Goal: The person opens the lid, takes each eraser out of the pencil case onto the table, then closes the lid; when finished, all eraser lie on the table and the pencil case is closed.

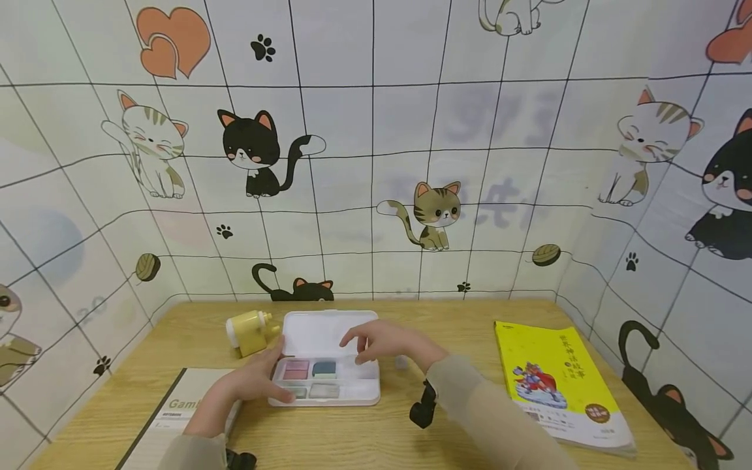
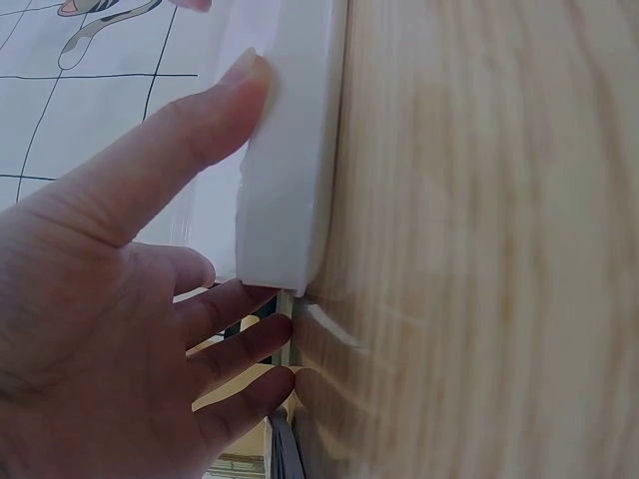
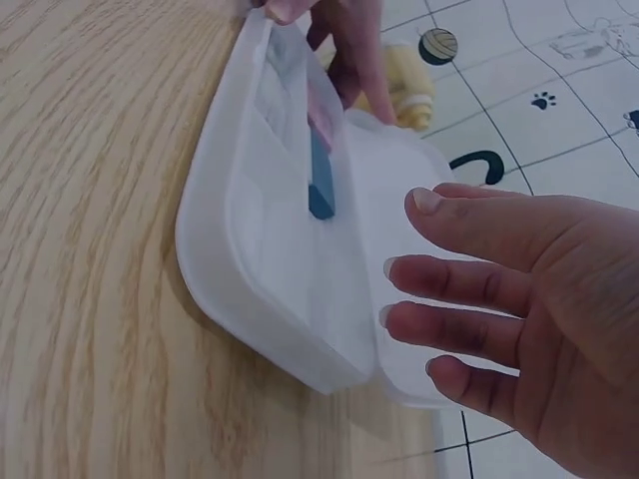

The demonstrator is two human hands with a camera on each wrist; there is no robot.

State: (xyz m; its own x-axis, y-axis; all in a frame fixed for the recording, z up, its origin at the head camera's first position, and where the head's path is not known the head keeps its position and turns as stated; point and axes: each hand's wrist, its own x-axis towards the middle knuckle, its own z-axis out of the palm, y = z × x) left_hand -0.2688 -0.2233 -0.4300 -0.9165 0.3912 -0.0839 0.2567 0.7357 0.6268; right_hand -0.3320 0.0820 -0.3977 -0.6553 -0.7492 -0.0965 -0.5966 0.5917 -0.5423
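A white plastic case [image 1: 358, 390] lies on the table with its lid folded back. In its compartments sit pink blocks [image 1: 296, 370], a teal block [image 1: 324, 369] and pale, clear-looking pieces [image 1: 324, 391]. My left hand [image 1: 252, 378] holds the case at its left end. In the left wrist view, the thumb [image 2: 215, 125] lies over the rim and the other fingers are at the end of the case. Above the right part of the case hovers my right hand [image 1: 390, 341], its fingers loosely bent. The right wrist view shows nothing in that hand [image 3: 539, 289].
A yellow bottle-like object [image 1: 249, 331] lies behind my left hand. Under the left forearm is a notebook [image 1: 176, 408]. A yellow book [image 1: 558, 378] lies at the right, and a small translucent piece [image 1: 401, 362] is beside the case. A cat-print curtain [image 1: 352, 196] surrounds the table.
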